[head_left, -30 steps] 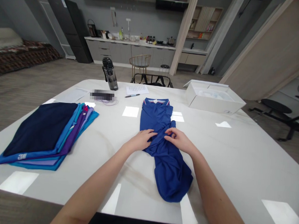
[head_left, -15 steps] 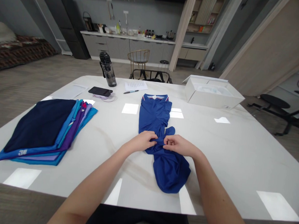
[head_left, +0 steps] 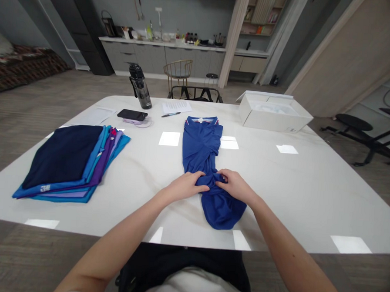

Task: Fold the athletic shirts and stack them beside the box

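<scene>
Head view shows a blue shirt [head_left: 198,142] at the middle of the tabletop [head_left: 293,190], its collar [head_left: 201,120] toward twelve o'clock and its loose lower end toward six. A second ago the right fingers were parted over the cloth; now both grips work at the waist, the left grip [head_left: 185,187] grasping a fold from nine o'clock and the right grip [head_left: 235,186] pinching fabric from three. The small flap that stuck out beyond the right fingers half a second ago no longer shows there, which suggests the cloth is being gathered inward, though the lower part looks crumpled. Counted out, there are two grips and one shirt between them; one stack of folded garments [head_left: 62,156] at nine o'clock from it, with at least five layers but no exact number readable; one phone [head_left: 132,115] at ten, resting on one lilac item [head_left: 144,123]; one bottle [head_left: 142,93], one pen [head_left: 171,114] and one printed sheet [head_left: 176,106] near eleven; pale paper [head_left: 95,116] beyond the stack, sheets uncountable; and one white box [head_left: 271,121] between one and two.
</scene>
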Available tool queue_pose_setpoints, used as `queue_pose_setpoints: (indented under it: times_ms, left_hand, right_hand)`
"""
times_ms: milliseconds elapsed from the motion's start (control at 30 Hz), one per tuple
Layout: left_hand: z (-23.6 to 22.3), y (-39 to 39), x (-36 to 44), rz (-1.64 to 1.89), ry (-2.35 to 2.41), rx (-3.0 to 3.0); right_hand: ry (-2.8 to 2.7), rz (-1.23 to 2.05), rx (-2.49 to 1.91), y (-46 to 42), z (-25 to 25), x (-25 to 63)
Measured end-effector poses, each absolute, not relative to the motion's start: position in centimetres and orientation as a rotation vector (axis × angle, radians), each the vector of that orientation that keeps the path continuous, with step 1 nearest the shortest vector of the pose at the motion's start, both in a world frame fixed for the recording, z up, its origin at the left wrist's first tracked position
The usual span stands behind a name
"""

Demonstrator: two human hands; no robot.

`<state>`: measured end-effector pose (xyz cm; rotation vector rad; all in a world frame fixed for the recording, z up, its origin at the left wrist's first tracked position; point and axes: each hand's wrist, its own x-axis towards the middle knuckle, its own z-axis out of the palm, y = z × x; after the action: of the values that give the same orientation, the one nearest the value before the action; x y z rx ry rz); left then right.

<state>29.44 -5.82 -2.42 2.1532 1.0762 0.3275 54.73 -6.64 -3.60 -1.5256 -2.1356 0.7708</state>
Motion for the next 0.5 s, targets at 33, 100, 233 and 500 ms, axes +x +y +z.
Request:
queue_pose_setpoints:
  times_ms: [33, 100, 233, 500]
  left_hand:
    - [-2.5, -6.0, 29.6, 0.327, 1.035, 2.183]
    - [-2.3, -6.2, 29.5, 0.340, 0.879, 2.266]
    - [-1.7, -7.2, 27.9, 0.333, 0.656, 2.288]
    - [-0.8, -10.7, 25.0, 0.030, 0.788, 2.147]
  right_hand:
    - [-2.132, 0.739, -1.505, -7.3, -3.4, 54.4]
    - [-2.137, 0.669, -1.444, -9.0, -2.8, 53.6]
    - [-2.283, 0.656, -1.312, -13.7, -1.1, 51.6]
    - [-2.178, 1.243, -1.233, -17.7, -0.1, 50.6]
